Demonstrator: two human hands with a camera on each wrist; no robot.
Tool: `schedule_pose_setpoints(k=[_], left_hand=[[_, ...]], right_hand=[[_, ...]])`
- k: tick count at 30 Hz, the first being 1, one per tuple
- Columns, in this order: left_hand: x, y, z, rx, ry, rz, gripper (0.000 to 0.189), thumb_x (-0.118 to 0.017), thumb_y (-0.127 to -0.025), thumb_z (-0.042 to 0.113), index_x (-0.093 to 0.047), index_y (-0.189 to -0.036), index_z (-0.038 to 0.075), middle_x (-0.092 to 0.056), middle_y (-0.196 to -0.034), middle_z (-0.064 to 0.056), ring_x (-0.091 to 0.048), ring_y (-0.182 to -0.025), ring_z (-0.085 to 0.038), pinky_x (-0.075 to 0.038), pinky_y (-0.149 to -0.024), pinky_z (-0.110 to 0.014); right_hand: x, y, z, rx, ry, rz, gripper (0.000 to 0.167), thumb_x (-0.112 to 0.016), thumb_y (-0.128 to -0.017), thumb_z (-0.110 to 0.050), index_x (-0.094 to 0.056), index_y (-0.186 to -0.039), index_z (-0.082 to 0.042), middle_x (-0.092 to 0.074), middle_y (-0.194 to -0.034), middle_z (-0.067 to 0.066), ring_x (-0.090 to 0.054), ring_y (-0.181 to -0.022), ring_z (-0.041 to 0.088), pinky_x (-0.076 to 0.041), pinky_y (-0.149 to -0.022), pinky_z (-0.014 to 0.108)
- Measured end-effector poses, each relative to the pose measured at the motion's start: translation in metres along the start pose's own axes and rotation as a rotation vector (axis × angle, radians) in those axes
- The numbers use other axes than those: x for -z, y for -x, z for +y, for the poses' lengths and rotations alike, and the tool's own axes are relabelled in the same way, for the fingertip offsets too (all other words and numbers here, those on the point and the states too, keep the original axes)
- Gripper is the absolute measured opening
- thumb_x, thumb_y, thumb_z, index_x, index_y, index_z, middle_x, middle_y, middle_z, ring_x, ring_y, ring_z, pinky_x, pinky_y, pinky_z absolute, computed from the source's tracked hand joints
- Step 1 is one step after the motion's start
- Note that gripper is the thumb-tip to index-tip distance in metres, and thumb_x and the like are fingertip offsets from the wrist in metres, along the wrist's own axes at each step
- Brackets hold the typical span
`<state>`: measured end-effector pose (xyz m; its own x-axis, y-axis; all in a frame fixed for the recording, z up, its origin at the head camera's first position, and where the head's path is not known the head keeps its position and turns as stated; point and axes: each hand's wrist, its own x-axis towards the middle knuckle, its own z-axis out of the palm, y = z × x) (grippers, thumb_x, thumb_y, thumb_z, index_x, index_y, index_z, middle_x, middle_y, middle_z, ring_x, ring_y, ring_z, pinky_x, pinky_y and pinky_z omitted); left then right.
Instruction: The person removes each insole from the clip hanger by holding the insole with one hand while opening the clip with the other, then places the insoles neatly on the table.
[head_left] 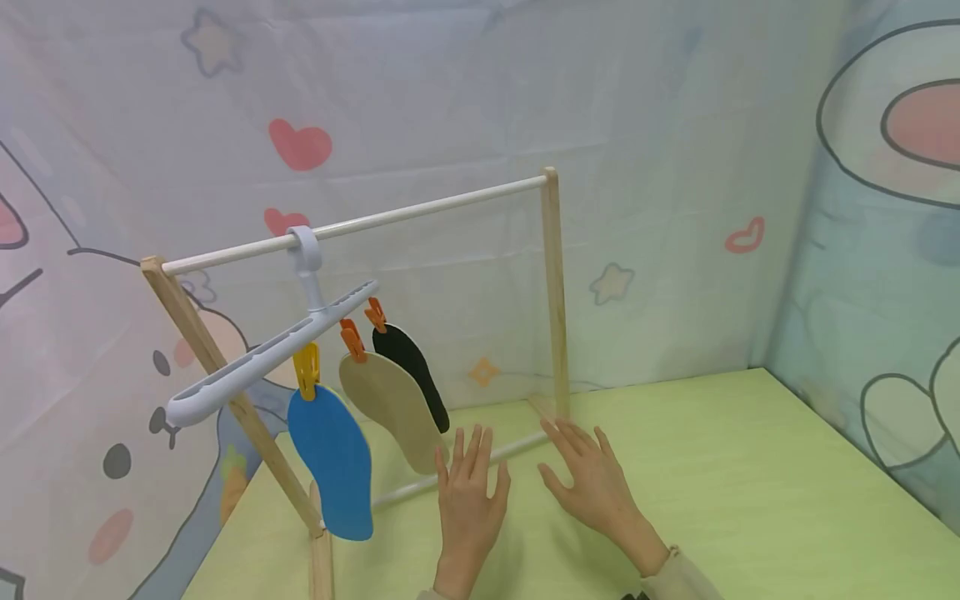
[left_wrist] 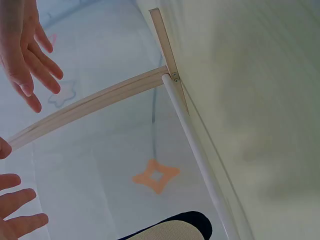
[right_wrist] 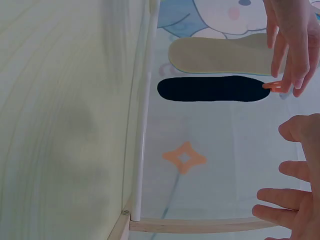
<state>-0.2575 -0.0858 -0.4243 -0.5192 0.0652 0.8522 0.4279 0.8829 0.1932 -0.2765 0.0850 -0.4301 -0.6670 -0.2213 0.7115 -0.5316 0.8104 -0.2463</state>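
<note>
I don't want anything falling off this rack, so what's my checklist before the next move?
1. Hanger hooked on top rod: ok
2. Blue insole held by yellow clip: ok
3. Beige insole and black insole held by orange clips: ok
4. Left grip and right grip empty: ok
5. Hanger steadied by either grip: not ok, neither touches it
6. How firmly the clips pinch: cannot tell

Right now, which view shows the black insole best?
Right wrist: the black insole shows its full length. The head view has it partly behind the beige insole; the left wrist catches only an end's edge.
</note>
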Motion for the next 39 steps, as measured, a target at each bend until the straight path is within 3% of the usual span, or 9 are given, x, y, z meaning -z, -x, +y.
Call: schedule_pose_setpoints(k=[8, 16, 32, 39], left_hand=[[0.002, -0.001, 0.000, -0.025, 0.004, 0.055, 0.046, -0.066, -0.075, 0.018, -0.057, -0.118, 0.006, -0.061, -0.117, -0.011, -0.052, -0.114, -0.033, -0.019, -0.109, -0.046], [0.004, -0.003, -0.001, -0.025, 0.013, 0.086, 0.043, -0.068, -0.071, 0.014, -0.061, -0.112, 0.006, -0.064, -0.111, -0.009, -0.055, -0.108, -0.032, -0.032, -0.089, -0.058], [0.010, -0.010, -0.003, -0.042, 0.063, 0.180, 0.035, -0.069, -0.068, 0.007, -0.064, -0.103, 0.004, -0.068, -0.100, -0.008, -0.060, -0.095, -0.029, -0.039, -0.082, -0.054], [0.016, -0.012, -0.002, -0.047, 0.085, 0.188, 0.030, -0.066, -0.072, 0.007, -0.064, -0.102, 0.003, -0.068, -0.098, -0.008, -0.060, -0.096, -0.029, -0.039, -0.084, -0.052]], right_hand=[[-0.001, 0.000, 0.000, 0.015, -0.007, 0.029, 0.056, -0.064, -0.079, -0.030, -0.047, -0.129, -0.014, -0.055, -0.124, 0.011, -0.051, -0.116, 0.027, -0.031, -0.097, 0.056], [-0.001, 0.000, -0.001, 0.031, -0.015, 0.058, 0.056, -0.065, -0.078, -0.029, -0.048, -0.128, -0.013, -0.058, -0.121, 0.010, -0.053, -0.113, 0.026, -0.034, -0.096, 0.054], [-0.002, -0.001, -0.001, 0.064, -0.041, 0.100, 0.054, -0.066, -0.076, -0.026, -0.051, -0.126, -0.012, -0.061, -0.116, 0.008, -0.057, -0.107, 0.028, -0.037, -0.094, 0.054], [-0.003, 0.000, -0.001, 0.092, -0.041, 0.127, 0.054, -0.066, -0.075, -0.026, -0.051, -0.125, -0.011, -0.061, -0.116, 0.008, -0.058, -0.104, 0.027, -0.039, -0.091, 0.053]])
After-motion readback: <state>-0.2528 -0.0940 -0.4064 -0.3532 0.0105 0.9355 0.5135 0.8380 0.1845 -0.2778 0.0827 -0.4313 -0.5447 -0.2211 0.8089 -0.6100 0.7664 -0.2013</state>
